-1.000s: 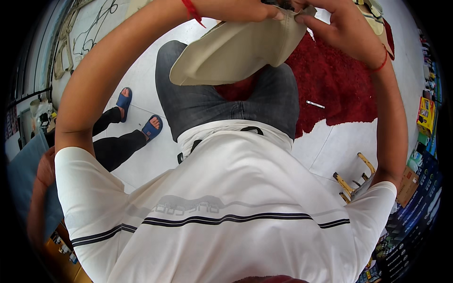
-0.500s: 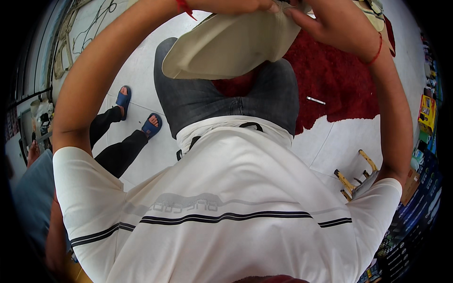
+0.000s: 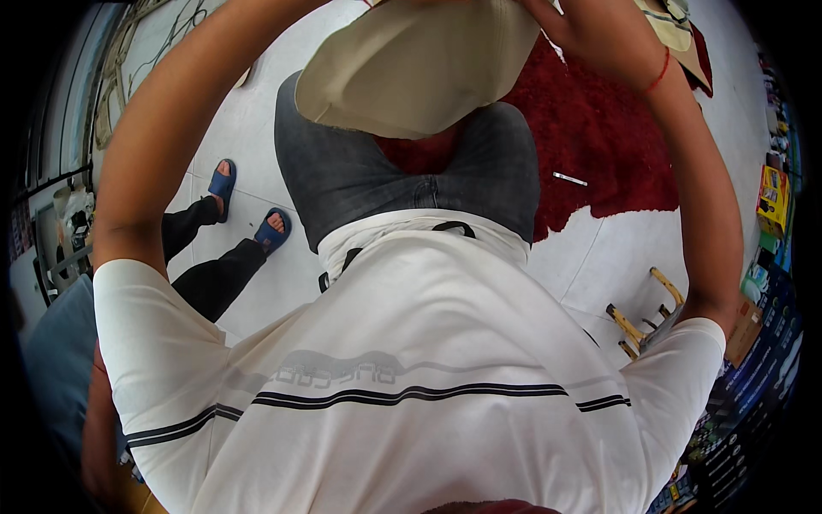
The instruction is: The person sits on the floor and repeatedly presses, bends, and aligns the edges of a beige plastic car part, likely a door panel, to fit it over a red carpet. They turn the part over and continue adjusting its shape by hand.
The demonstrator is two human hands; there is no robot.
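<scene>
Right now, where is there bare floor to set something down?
Pale floor lies bare between the red rug and the yellow metal legs, and between the blue sandals and the grey jeans. Crowded: the right rim, packed with boxes.

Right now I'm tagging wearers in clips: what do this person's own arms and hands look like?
The short white fabric left sleeve carries dark stripes; the right sleeve is white too. A thin red cord bracelet circles the right wrist. The right hand looks ungloved; the frame cuts off the left wrist.
</scene>
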